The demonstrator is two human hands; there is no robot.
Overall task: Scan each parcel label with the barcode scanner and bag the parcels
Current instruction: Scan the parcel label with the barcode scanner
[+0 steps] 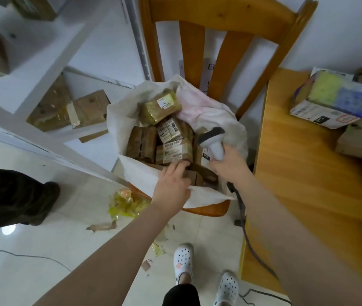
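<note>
Parcels (176,151) in bag (135,173): taped cardboard, likely light, stiff; I'd take one by its edges under my loose-fingered left hand (171,184), right hand (226,165) wrapped round barcode scanner (215,143).

1. One white bag (131,173), on one wooden chair (219,12).
2. At least six parcels (176,151) show inside the bag; three bear white labels.
3. One barcode scanner (214,142).
4. Two hands: left hand (171,184), right hand (226,164).
5. One desk (297,173), carrying one open printed box (330,107) and at least two brown boxes (359,140).
6. Two white clogs (183,259).
</note>
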